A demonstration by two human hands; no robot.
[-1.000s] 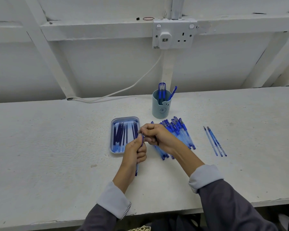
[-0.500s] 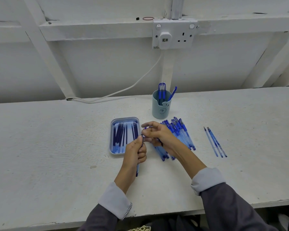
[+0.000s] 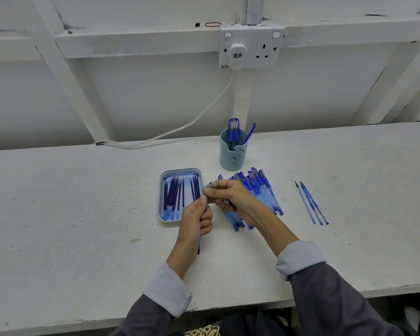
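White-painted workbench (image 3: 83, 214) spans the full width of the frame; the surface is rough and scuffed. Behind it stands a white wall (image 3: 155, 93), with a horizontal rail (image 3: 131, 40) across the top and diagonal braces at upper left (image 3: 66, 69) and upper right (image 3: 374, 93). Double socket (image 3: 264, 49) is fixed at upper centre. A white adapter (image 3: 238, 55) sits in its left-of-frame outlet, and a white cable (image 3: 180, 129) runs down and left to the bench's back edge. Grey conduit (image 3: 254, 8) rises above the socket. A red rubber band (image 3: 213, 24) lies on the rail. Light is even.
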